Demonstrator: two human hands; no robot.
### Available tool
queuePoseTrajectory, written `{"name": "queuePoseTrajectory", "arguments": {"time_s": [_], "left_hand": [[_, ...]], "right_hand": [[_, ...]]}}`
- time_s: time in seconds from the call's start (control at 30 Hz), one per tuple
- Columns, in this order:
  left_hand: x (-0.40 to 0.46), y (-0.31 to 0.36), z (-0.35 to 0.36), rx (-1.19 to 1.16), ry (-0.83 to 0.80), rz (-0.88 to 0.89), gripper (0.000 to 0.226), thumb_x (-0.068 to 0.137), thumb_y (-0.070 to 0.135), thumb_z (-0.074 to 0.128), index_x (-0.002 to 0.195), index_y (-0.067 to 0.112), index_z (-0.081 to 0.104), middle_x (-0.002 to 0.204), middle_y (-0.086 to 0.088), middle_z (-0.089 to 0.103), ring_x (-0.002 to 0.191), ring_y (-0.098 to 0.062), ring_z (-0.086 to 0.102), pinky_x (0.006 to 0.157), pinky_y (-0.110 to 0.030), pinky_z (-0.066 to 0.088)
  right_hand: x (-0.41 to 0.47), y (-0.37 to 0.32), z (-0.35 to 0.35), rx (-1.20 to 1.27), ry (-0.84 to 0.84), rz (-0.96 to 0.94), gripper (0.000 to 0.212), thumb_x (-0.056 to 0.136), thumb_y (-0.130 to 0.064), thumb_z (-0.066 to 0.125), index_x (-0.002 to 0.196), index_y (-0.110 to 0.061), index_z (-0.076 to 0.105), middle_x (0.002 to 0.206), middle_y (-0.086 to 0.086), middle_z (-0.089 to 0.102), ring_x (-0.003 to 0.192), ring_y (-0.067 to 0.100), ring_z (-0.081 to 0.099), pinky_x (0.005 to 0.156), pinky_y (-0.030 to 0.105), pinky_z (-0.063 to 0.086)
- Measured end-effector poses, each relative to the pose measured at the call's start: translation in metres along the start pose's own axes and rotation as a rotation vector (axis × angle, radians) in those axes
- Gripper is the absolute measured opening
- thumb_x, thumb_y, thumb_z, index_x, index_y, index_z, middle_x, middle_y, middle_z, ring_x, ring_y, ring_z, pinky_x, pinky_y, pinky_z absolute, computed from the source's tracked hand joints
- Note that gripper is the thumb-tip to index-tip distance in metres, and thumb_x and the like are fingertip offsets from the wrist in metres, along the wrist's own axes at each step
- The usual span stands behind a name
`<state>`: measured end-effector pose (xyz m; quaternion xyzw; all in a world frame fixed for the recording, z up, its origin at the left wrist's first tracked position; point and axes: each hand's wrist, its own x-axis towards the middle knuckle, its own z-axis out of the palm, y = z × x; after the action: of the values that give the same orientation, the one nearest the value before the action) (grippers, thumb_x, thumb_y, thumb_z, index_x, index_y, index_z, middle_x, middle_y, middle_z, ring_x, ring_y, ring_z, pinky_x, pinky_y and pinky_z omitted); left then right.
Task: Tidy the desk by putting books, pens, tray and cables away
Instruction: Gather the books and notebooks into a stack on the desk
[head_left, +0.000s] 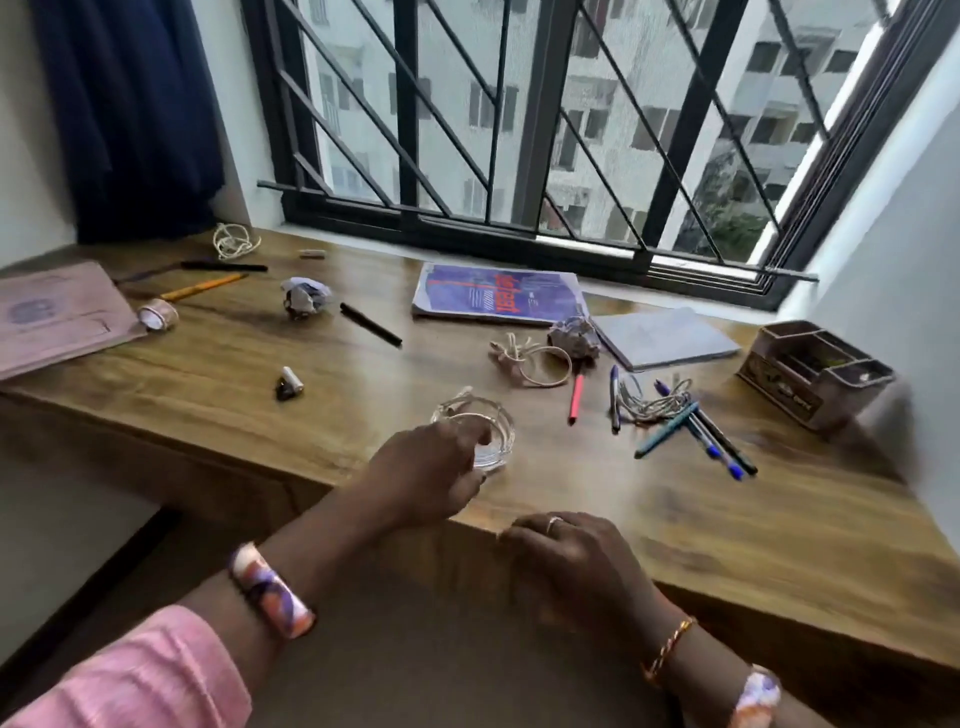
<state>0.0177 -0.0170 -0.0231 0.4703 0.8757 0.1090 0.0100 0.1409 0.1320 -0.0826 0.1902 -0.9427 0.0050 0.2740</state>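
Left hand (431, 473) is curled over the near rim of a small round clear glass tray (480, 439), thumb and fingers pinching its edge, though motion blur hides exactly how the fingertips sit. Right hand (571, 556) rests loosely on the front edge of the wooden bench (727, 519), fingers relaxed, holding nothing. The glass tray stands near the bench's front edge, just left of a pink pen (576, 397) and well short of the purple-covered book (498, 293) lying under the window.

Thick glass like this will likely feel heavy for its size, rigid and smooth, so it may slip from a light pinch and could chip or crack if knocked on the wood. A firmer hold seems best with the thumb inside the rim and the fingers outside, or with the palm spanning the top. Lifting straight up should avoid dragging it.
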Motion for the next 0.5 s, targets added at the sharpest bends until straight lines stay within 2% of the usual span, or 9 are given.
{"name": "queuePoseTrajectory", "arguments": {"time_s": [0.1, 0.17, 0.2, 0.27, 0.3, 0.37, 0.4, 0.47, 0.5], "left_hand": [[-0.024, -0.006, 0.022, 0.226, -0.154, -0.113, 0.039, 0.090, 0.034, 0.048, 0.124, 0.018, 0.043, 0.122, -0.007, 0.057, 0.115, -0.028, 0.053, 0.089, -0.034, 0.041], [-0.032, -0.013, 0.036, 0.296, -0.171, -0.205, 0.040, 0.090, 0.032, 0.049, 0.125, 0.015, 0.042, 0.126, -0.008, 0.050, 0.119, -0.027, 0.048, 0.094, -0.035, 0.039], [-0.035, -0.016, 0.041, 0.284, -0.158, -0.254, 0.040, 0.089, 0.028, 0.050, 0.126, 0.014, 0.042, 0.126, -0.007, 0.048, 0.119, -0.027, 0.048, 0.093, -0.036, 0.040], [-0.037, -0.016, 0.049, 0.239, -0.123, -0.324, 0.036, 0.090, 0.021, 0.050, 0.125, 0.014, 0.043, 0.124, -0.006, 0.047, 0.116, -0.026, 0.050, 0.087, -0.037, 0.045], [-0.036, -0.014, 0.052, 0.233, -0.108, -0.335, 0.034, 0.091, 0.019, 0.050, 0.124, 0.013, 0.044, 0.124, -0.006, 0.048, 0.115, -0.027, 0.051, 0.085, -0.038, 0.046], [-0.033, -0.010, 0.055, 0.260, -0.102, -0.350, 0.029, 0.092, 0.018, 0.050, 0.121, 0.011, 0.048, 0.122, -0.008, 0.050, 0.113, -0.029, 0.053, 0.083, -0.038, 0.047], [-0.030, -0.009, 0.058, 0.288, -0.097, -0.348, 0.027, 0.093, 0.016, 0.049, 0.119, 0.009, 0.049, 0.120, -0.009, 0.051, 0.111, -0.030, 0.055, 0.082, -0.038, 0.047], [-0.024, -0.008, 0.062, 0.341, -0.091, -0.338, 0.027, 0.092, 0.009, 0.047, 0.118, 0.007, 0.051, 0.118, -0.011, 0.052, 0.108, -0.032, 0.057, 0.081, -0.038, 0.047], [-0.022, -0.008, 0.062, 0.359, -0.112, -0.346, 0.027, 0.092, 0.007, 0.045, 0.118, 0.007, 0.052, 0.117, -0.012, 0.052, 0.107, -0.033, 0.057, 0.080, -0.039, 0.048]], "right_hand": [[-0.037, -0.021, 0.031, 0.106, -0.272, 0.040, 0.013, 0.072, -0.027, 0.056, 0.075, -0.027, 0.068, 0.066, -0.011, 0.066, 0.049, 0.009, 0.061, 0.036, 0.018, 0.041], [-0.059, -0.034, 0.045, 0.208, -0.458, 0.192, 0.016, 0.077, -0.028, 0.045, 0.073, -0.024, 0.059, 0.071, -0.009, 0.064, 0.061, 0.012, 0.063, 0.045, 0.021, 0.042], [-0.068, -0.037, 0.052, 0.315, -0.566, 0.350, 0.013, 0.081, -0.028, 0.044, 0.075, -0.023, 0.054, 0.078, -0.005, 0.062, 0.071, 0.015, 0.062, 0.053, 0.023, 0.042], [-0.086, -0.039, 0.063, 0.578, -0.779, 0.705, 0.009, 0.087, -0.031, 0.050, 0.082, -0.024, 0.052, 0.083, -0.004, 0.056, 0.072, 0.011, 0.053, 0.062, 0.024, 0.039], [-0.093, -0.039, 0.071, 0.694, -0.783, 0.852, 0.007, 0.088, -0.030, 0.053, 0.089, -0.024, 0.054, 0.083, -0.007, 0.054, 0.069, 0.006, 0.049, 0.062, 0.020, 0.039], [-0.100, -0.040, 0.082, 0.976, -0.688, 1.239, 0.009, 0.093, -0.020, 0.048, 0.086, -0.019, 0.054, 0.078, -0.005, 0.053, 0.064, 0.005, 0.047, 0.060, 0.017, 0.041], [-0.104, -0.040, 0.089, 1.141, -0.584, 1.488, 0.019, 0.095, -0.014, 0.043, 0.079, -0.017, 0.052, 0.075, 0.000, 0.053, 0.061, 0.009, 0.049, 0.057, 0.022, 0.044], [-0.112, -0.036, 0.101, 1.477, -0.180, 1.919, 0.027, 0.099, -0.011, 0.035, 0.075, -0.011, 0.048, 0.068, 0.009, 0.053, 0.050, 0.018, 0.056, 0.042, 0.024, 0.048], [-0.115, -0.033, 0.107, 1.619, 0.033, 2.031, 0.029, 0.100, -0.013, 0.033, 0.075, -0.010, 0.047, 0.064, 0.010, 0.055, 0.043, 0.019, 0.059, 0.037, 0.023, 0.048]]}}
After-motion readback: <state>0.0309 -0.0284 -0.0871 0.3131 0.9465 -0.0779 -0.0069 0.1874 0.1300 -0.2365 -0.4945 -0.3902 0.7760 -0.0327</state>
